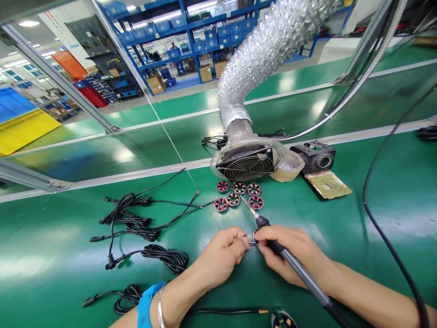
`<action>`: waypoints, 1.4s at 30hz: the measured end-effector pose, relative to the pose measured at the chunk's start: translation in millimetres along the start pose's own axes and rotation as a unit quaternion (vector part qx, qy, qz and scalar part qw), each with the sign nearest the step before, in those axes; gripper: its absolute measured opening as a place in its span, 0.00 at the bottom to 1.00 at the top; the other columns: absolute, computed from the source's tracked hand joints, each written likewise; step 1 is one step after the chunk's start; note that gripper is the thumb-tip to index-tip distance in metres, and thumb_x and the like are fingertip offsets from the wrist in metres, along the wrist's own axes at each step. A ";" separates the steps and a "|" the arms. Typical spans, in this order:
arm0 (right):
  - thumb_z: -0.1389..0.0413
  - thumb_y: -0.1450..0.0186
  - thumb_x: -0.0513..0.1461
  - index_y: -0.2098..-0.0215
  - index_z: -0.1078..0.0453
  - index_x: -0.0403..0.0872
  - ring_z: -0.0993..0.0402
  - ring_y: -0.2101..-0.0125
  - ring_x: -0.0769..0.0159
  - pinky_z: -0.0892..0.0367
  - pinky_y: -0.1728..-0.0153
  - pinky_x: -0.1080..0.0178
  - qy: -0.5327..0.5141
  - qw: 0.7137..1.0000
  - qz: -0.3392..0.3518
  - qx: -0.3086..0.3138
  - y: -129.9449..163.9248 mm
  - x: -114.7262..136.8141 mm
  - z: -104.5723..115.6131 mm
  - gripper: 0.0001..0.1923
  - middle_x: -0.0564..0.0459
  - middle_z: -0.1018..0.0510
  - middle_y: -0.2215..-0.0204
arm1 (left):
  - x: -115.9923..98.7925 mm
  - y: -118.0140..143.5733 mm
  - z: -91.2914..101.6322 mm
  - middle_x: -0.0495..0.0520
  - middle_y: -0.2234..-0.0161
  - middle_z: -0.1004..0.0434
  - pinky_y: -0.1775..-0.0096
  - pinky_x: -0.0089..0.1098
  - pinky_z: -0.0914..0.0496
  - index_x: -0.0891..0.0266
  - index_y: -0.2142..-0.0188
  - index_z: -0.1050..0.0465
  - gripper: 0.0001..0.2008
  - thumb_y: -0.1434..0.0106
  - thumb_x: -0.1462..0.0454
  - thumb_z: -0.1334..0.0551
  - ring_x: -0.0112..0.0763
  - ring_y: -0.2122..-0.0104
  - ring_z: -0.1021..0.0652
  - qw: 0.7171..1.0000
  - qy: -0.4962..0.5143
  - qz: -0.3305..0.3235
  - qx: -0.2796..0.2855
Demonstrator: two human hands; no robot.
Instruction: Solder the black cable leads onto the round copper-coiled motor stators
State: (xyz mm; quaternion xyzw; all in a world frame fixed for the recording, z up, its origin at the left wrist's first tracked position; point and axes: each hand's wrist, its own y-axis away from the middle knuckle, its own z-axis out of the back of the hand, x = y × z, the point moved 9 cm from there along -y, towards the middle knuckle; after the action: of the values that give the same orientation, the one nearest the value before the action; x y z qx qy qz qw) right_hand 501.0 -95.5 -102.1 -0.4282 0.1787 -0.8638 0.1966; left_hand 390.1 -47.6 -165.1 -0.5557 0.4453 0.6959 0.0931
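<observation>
Both hands pinch what looks like a small ring [254, 237] between them, left hand [221, 255] fingertips closed, right hand [290, 255] also gripping the soldering iron [273, 241], tip aimed away toward the coils [238, 195].

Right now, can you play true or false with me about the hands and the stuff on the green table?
1. The right hand holds a soldering iron. True.
2. There are ten little round coils near the fan. False: six show there, in two rows.
3. The left hand wears a blue wristband. True.
4. The black cables lie on the right of the hands. False: the bundles lie to the left.
5. A silver hose runs down to the fan. True.
</observation>
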 end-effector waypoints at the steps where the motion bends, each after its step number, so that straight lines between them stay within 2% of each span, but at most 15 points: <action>1: 0.48 0.36 0.30 0.52 0.36 0.49 0.25 0.72 0.71 0.30 0.68 0.69 -0.002 1.000 -0.018 -0.018 -1.3 -2.1 0.8 0.16 0.55 0.22 0.67 | 0.8 -0.8 0.9 0.39 0.84 0.46 0.78 0.27 0.53 0.60 0.74 0.39 0.14 0.39 0.54 0.42 0.21 0.83 0.48 1.000 0.003 0.000 -0.004; 3: 0.48 0.36 0.30 0.51 0.36 0.49 0.26 0.74 0.73 0.30 0.70 0.71 -0.011 0.997 -0.055 -0.046 -3.4 -6.5 2.0 0.15 0.56 0.24 0.69 | 1.7 -2.3 3.1 0.39 0.84 0.46 0.79 0.27 0.53 0.60 0.74 0.40 0.15 0.38 0.54 0.42 0.21 0.83 0.48 1.000 -0.001 -0.006 -0.015; 6: 0.48 0.36 0.30 0.52 0.36 0.49 0.28 0.77 0.74 0.32 0.72 0.72 -0.025 0.995 -0.078 -0.055 -5.8 -8.1 1.1 0.15 0.57 0.24 0.70 | 1.1 -3.5 5.8 0.40 0.83 0.46 0.79 0.27 0.52 0.60 0.75 0.42 0.15 0.37 0.54 0.44 0.21 0.82 0.48 0.999 -0.021 -0.017 -0.028; 9: 0.48 0.36 0.30 0.52 0.35 0.49 0.27 0.75 0.74 0.31 0.71 0.71 -0.026 0.996 -0.068 -0.051 -5.5 -5.7 0.8 0.15 0.56 0.24 0.69 | 0.7 -2.8 6.7 0.40 0.83 0.47 0.79 0.27 0.52 0.59 0.75 0.42 0.15 0.37 0.55 0.44 0.22 0.82 0.47 0.998 -0.042 -0.018 -0.037; 14: 0.48 0.36 0.29 0.49 0.35 0.48 0.24 0.68 0.70 0.28 0.65 0.68 -0.032 0.998 -0.036 -0.037 -1.5 -1.7 5.1 0.18 0.54 0.23 0.65 | 0.9 -0.8 4.2 0.39 0.83 0.48 0.79 0.26 0.52 0.60 0.73 0.41 0.13 0.36 0.56 0.45 0.22 0.81 0.47 0.998 -0.054 -0.017 -0.037; 18: 0.49 0.33 0.28 0.45 0.35 0.49 0.22 0.66 0.70 0.28 0.62 0.68 -0.024 0.998 -0.007 -0.051 -0.1 6.1 23.2 0.20 0.54 0.20 0.63 | 0.4 -0.5 3.2 0.40 0.82 0.47 0.78 0.27 0.50 0.59 0.74 0.42 0.14 0.35 0.55 0.46 0.23 0.80 0.47 0.997 -0.066 -0.030 -0.040; 21: 0.48 0.33 0.31 0.42 0.34 0.48 0.25 0.70 0.68 0.30 0.68 0.65 -0.018 0.997 -0.016 -0.069 2.4 11.6 42.0 0.22 0.53 0.22 0.67 | 1.1 -0.3 4.0 0.40 0.81 0.47 0.78 0.28 0.50 0.59 0.74 0.43 0.15 0.35 0.55 0.46 0.23 0.80 0.46 0.995 -0.080 -0.033 -0.043; 25: 0.49 0.36 0.33 0.51 0.28 0.48 0.33 0.77 0.68 0.38 0.77 0.63 -0.043 0.995 -0.033 -0.080 8.8 18.5 58.4 0.16 0.55 0.28 0.76 | 2.3 -0.4 4.7 0.41 0.81 0.46 0.78 0.28 0.50 0.59 0.74 0.43 0.15 0.34 0.54 0.46 0.23 0.80 0.45 0.995 -0.083 -0.033 -0.044; 29: 0.49 0.38 0.34 0.59 0.29 0.50 0.32 0.78 0.68 0.40 0.77 0.63 -0.055 0.993 -0.051 -0.093 12.3 18.4 61.8 0.11 0.55 0.26 0.76 | 1.9 0.4 4.3 0.41 0.81 0.46 0.78 0.28 0.50 0.59 0.74 0.42 0.15 0.34 0.55 0.46 0.23 0.80 0.46 0.995 -0.079 -0.028 -0.043; 42: 0.50 0.38 0.34 0.63 0.31 0.50 0.37 0.81 0.69 0.45 0.77 0.64 -0.076 0.991 -0.069 -0.081 10.1 16.1 53.3 0.08 0.58 0.30 0.79 | -0.4 1.0 3.4 0.41 0.81 0.47 0.77 0.27 0.50 0.59 0.73 0.43 0.15 0.34 0.54 0.47 0.23 0.80 0.46 0.994 -0.091 -0.035 -0.041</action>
State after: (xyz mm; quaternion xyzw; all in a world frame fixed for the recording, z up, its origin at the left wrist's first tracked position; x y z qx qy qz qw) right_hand 537.0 -119.6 -65.8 -0.5188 0.2028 -0.8226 0.1139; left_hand 387.3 -45.7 -164.2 -0.5087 0.3865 0.7574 0.1344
